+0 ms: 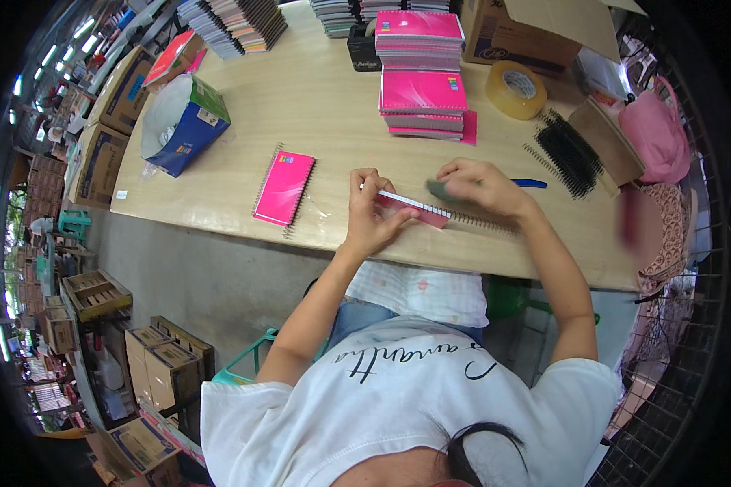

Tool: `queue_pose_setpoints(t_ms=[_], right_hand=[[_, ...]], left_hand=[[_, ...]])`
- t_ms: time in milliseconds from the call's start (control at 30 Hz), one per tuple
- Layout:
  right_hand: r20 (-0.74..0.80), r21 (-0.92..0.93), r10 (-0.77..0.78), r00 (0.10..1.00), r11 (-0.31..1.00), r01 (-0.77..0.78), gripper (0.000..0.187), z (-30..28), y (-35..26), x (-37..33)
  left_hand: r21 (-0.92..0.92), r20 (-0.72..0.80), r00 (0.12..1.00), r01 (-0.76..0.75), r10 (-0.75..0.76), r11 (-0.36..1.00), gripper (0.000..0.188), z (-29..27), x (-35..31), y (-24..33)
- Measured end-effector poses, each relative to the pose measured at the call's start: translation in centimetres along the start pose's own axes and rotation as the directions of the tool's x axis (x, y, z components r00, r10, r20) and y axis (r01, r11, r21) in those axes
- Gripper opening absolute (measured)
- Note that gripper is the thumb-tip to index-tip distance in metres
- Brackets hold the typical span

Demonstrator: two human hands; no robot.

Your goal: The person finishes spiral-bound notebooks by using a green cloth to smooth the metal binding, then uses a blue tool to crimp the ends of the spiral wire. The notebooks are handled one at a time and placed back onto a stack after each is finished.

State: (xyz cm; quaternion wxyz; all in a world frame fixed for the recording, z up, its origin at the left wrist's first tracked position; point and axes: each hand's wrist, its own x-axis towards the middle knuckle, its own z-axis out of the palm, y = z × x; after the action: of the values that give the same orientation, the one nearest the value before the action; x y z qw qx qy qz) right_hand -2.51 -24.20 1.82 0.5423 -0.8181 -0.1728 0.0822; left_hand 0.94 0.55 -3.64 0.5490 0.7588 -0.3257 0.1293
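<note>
My left hand [371,223] pinches a small pink notebook [434,219], holding it on edge near the table's front with its bound edge up. A metal spiral coil [487,225] runs along that edge and sticks out well past its right end. Just above the coil, my right hand [486,188] is closed on a dark grey-green object [443,191], too blurred to name. To the left lies another pink notebook [284,188], flat, with a coil along its side and loose ends protruding.
Stacked pink notebooks [421,92] stand at the back, beside a tape roll [517,90]. Black spiral coils [568,152] lie at the right, near a blue curved item [529,183]. A blue-green box [185,130] stands at the left, a cardboard carton [503,36] at the back.
</note>
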Motion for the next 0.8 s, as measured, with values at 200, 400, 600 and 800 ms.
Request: queue_pose_setpoints(t_ms=[200,400,600,800], right_hand=[[-0.218,-0.177,0.004,0.976,0.983,-0.044,0.034,0.3,-0.8,-0.3],[0.000,-0.163,0.072,0.997,0.984,-0.071,0.049,1.2,-1.1,-0.7],[-0.120,-0.419,0.033,0.992,0.904,-0.081,0.047,1.3,-1.4,-0.5],[-0.017,-0.083,0.029,0.999,0.996,-0.030,0.047,1.2,-1.2,-0.2]], left_hand=[[-0.011,-0.014,1.000,-0.017,0.016,1.000,0.054,0.3,0.0,0.3],[-0.093,0.020,1.000,0.021,-0.019,0.995,0.056,1.0,-0.2,0.7],[-0.085,0.031,1.000,0.005,-0.002,0.996,0.058,1.0,0.0,0.8],[-0.143,0.052,0.995,0.086,-0.080,0.986,0.058,1.0,-0.2,0.9]])
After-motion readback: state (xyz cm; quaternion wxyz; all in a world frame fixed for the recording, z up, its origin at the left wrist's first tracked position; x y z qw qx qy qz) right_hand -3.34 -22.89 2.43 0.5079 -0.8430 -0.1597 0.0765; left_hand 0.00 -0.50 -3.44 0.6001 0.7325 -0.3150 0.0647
